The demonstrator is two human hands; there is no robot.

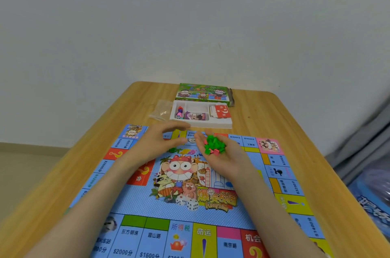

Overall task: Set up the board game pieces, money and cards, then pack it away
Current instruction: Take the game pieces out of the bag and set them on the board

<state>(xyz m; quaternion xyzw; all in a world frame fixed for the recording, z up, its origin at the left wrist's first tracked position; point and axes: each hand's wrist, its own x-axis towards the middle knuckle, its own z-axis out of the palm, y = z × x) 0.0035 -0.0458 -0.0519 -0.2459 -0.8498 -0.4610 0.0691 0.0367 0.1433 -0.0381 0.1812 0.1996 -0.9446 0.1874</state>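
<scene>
right hand [226, 157]: houses [213, 145] carried on flat palm | left hand [162, 141]: spread, empty | palm is best kept level so none are spilled

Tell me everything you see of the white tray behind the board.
The tray is a white insert, thin plastic by its look, with compartments, lying flat on the table between the board and the green box. Its left compartment holds coloured pawns, the middle purple cards, the right red cards with a question mark. A clear bag lies beside its left edge.
</scene>
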